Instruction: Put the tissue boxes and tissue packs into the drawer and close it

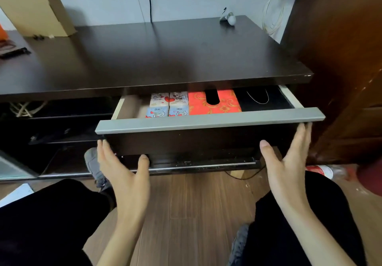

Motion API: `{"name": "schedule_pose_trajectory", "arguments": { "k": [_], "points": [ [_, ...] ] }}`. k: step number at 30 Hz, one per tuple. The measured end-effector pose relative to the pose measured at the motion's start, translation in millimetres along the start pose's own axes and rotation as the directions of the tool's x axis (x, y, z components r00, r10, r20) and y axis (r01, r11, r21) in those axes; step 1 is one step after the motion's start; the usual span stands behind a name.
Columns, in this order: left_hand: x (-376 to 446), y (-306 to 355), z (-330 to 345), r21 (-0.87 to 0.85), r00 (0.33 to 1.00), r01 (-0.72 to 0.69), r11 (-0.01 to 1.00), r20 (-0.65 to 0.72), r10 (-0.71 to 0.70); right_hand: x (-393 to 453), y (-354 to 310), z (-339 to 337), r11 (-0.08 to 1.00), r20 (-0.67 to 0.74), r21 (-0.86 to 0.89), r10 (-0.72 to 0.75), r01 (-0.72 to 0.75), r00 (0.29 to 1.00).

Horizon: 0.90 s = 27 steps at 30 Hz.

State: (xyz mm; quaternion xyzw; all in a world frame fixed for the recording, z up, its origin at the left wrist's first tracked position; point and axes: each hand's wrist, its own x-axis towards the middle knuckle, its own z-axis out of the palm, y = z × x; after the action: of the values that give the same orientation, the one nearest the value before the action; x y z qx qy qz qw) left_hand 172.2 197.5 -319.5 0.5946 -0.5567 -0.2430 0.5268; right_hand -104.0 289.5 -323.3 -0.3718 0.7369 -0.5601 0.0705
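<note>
The drawer [206, 121] with a grey front rail stands partly pulled out under the dark cabinet top [165, 55]. Inside lie several small cartoon-printed tissue packs [168, 104] at the left, a red tissue box [215, 102] with a gold pattern and a dark oval slot in the middle, and a black box [264, 100] at the right. My left hand [122, 168] is open, its fingertips against the left of the dark drawer front. My right hand [289, 162] is open too, flat against the right end of the front.
A cardboard box [35, 5] stands at the back left of the cabinet top and a small white object [227, 17] at the back right. A dark wooden wardrobe [347, 59] rises close on the right. My knees in black trousers flank the wooden floor [196, 214].
</note>
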Motion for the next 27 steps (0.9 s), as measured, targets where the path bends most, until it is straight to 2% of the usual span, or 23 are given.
{"name": "schedule_pose_trajectory", "arguments": {
  "k": [2, 6, 16, 21, 24, 27],
  "points": [
    [4, -1, 14, 0.033, 0.998, 0.006, 0.999, 0.055, -0.008, 3, -3, 14, 0.999, 0.008, -0.036, -0.005, 0.005, 1.000],
    [17, -8, 36, 0.088, 0.997, -0.038, 0.995, 0.072, 0.032, 18, -5, 34, 0.998, -0.039, -0.060, 0.004, -0.006, 0.999],
    [76, -27, 72, 0.193, 0.948, -0.262, 0.946, 0.236, 0.215, 81, 14, 64, 0.975, 0.033, -0.207, -0.074, 0.080, 0.997],
    [109, -28, 78, 0.278, 0.911, -0.278, 0.919, 0.379, 0.161, 106, 25, 73, 0.926, 0.192, -0.351, -0.076, 0.141, 0.978],
    [115, -26, 76, 0.327, 0.884, -0.303, 0.895, 0.446, 0.136, 109, 29, 72, 0.886, 0.238, -0.430, -0.076, 0.175, 0.968],
    [119, -15, 68, 0.314, 0.877, -0.249, 0.916, 0.474, 0.076, 111, 19, 66, 0.900, 0.239, -0.412, -0.042, 0.140, 0.970]
  ]
}}
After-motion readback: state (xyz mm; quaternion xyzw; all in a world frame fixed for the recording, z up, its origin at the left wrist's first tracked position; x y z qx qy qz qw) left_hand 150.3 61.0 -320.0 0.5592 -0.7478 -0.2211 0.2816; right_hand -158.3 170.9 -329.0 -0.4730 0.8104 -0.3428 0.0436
